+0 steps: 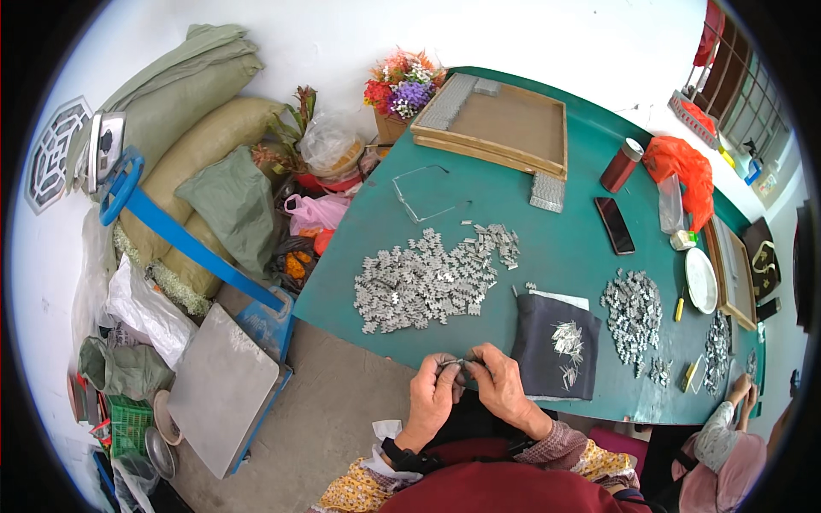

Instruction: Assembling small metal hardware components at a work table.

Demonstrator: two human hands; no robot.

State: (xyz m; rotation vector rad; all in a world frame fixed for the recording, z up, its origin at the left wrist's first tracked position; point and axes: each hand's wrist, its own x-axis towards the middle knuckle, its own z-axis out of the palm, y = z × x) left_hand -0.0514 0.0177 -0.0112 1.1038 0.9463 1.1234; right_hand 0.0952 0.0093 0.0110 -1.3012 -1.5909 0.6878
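Now your left hand (434,393) and right hand (501,387) pinch a tiny greyish piece (461,362), mostly hidden, by the flat green table (547,248)'s near edge. You seem to be working it; next, pinch steadily.

Left hand (433,395), right hand (505,389): a tiny, blurred piece (462,362) is pinched between them.
Metal pieces (419,284): heaped on the green tabletop (547,248).
Dark cloth (537,368): topped with thin pins (568,339).
Phone (615,226): laid near a red flask (620,167).

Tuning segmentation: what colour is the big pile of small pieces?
The big pile is silver-grey, best seen in the head view.
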